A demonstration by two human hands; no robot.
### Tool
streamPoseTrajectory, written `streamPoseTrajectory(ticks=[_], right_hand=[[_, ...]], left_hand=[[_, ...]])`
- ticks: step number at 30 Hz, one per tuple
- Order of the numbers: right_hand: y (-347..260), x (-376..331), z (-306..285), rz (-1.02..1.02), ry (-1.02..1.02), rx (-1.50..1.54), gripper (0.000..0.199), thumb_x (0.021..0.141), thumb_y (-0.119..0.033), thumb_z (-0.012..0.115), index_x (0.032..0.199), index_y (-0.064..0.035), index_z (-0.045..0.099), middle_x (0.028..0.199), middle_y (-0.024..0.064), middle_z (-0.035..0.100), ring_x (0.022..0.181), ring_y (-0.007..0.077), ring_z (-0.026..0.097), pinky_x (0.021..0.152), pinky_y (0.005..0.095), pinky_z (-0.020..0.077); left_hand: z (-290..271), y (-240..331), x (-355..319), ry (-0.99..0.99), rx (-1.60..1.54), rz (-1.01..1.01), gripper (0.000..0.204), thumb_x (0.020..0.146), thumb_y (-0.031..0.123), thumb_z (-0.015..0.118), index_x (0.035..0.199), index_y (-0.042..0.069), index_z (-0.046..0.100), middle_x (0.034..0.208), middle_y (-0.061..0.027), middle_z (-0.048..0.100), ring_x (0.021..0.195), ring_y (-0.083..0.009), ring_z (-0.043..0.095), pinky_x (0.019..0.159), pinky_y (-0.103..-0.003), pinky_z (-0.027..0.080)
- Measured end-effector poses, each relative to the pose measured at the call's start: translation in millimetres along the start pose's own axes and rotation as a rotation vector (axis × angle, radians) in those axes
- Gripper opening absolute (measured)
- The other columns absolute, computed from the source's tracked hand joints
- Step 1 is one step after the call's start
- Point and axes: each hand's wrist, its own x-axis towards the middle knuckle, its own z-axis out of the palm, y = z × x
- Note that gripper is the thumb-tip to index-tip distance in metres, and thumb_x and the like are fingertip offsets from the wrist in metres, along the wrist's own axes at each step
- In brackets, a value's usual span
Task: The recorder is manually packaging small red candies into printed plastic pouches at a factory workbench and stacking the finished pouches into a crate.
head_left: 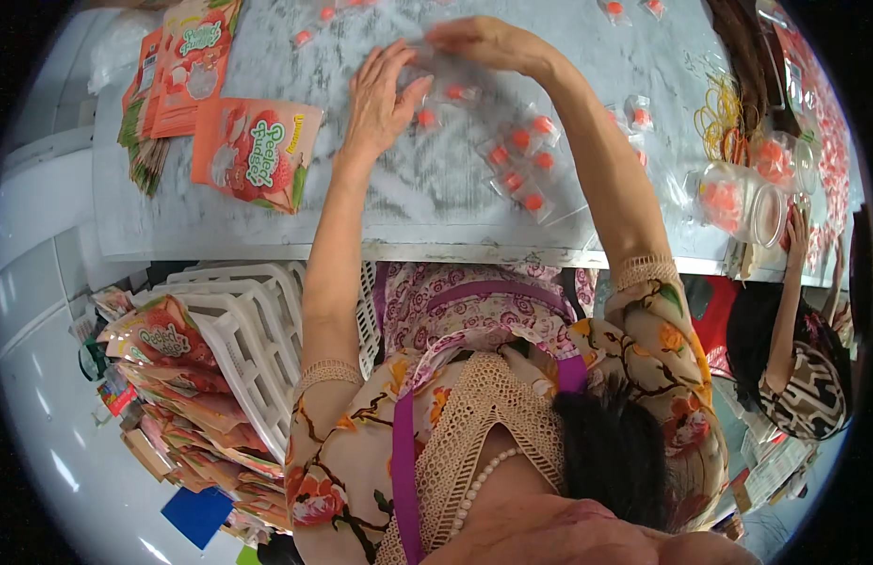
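My left hand lies palm down over the far middle of the grey-white worktable, fingers stretched and thumb apart. Just to its right, my right hand reaches across from the right; motion smears its fingers, so I cannot see whether anything is in them. Close below the hands are small orange-red sweets in clear wrappers, among them one wrapped sweet and another wrapped sweet. Nearer me, several more form a loose group of wrapped sweets.
A printed pink pouch lies left, beside stacked pouches. Yellow rubber bands and a clear jar of sweets are at right, near another person's hand. White plastic crates and more pouches stand below the table's left edge.
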Motion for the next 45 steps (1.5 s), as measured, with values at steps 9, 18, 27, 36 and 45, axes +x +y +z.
streamPoseTrajectory(ticks=[9,18,27,36,45], right_hand=[[-47.7,-148.2,-35.1,0.042,0.532,-0.441,0.058,0.084,-0.034,0.069,0.132,-0.0053,0.054,0.132,0.0160,0.057,0.117,0.0304,0.057,0.097,0.0380,0.0474],[-40.3,-217.7,44.6,0.192,0.596,-0.581,0.109,0.054,-0.062,0.077,0.143,-0.0080,0.041,0.148,0.0178,0.038,0.139,0.0386,0.029,0.113,0.0494,0.0242],[-55.8,-168.2,78.9,0.101,0.627,-0.535,0.110,0.050,-0.041,0.087,0.144,-0.0092,0.037,0.143,0.0173,0.040,0.132,0.0438,0.036,0.110,0.0516,0.0310],[-45.4,-147.1,71.9,-0.009,0.632,-0.527,0.085,0.051,-0.023,0.085,0.128,-0.0085,0.052,0.127,0.0118,0.052,0.122,0.0407,0.046,0.104,0.0476,0.0419],[-50.6,-139.2,74.0,-0.106,0.558,-0.607,0.061,0.061,-0.032,0.082,0.113,-0.0107,0.058,0.127,0.0069,0.053,0.120,0.0393,0.048,0.101,0.0469,0.0442]], left_hand=[[14.3,42.4,-27.1,-0.099,0.031,0.037,0.057,0.082,0.033,0.068,0.131,0.009,0.051,0.140,-0.0153,0.046,0.133,-0.0393,0.035,0.109,-0.049,0.026],[50.6,125.6,-26.2,-0.142,0.147,0.114,0.061,0.085,0.040,0.065,0.134,0.007,0.049,0.143,-0.0165,0.041,0.132,-0.0402,0.034,0.107,-0.051,0.028],[84.9,124.2,-12.3,-0.033,-0.365,0.052,0.037,0.092,0.017,0.048,0.123,-0.003,0.047,0.126,-0.0212,0.052,0.116,-0.0419,0.048,0.098,-0.047,0.038],[74.4,115.0,-14.9,0.040,-0.479,-0.014,0.053,0.078,0.010,0.053,0.126,-0.002,0.033,0.140,-0.0297,0.031,0.124,-0.0387,0.041,0.100,-0.043,0.038],[73.0,102.8,-12.4,0.041,-0.726,-0.045,0.066,0.082,0.019,0.059,0.135,-0.001,0.026,0.146,-0.0292,0.022,0.130,-0.0412,0.036,0.109,-0.046,0.029]])
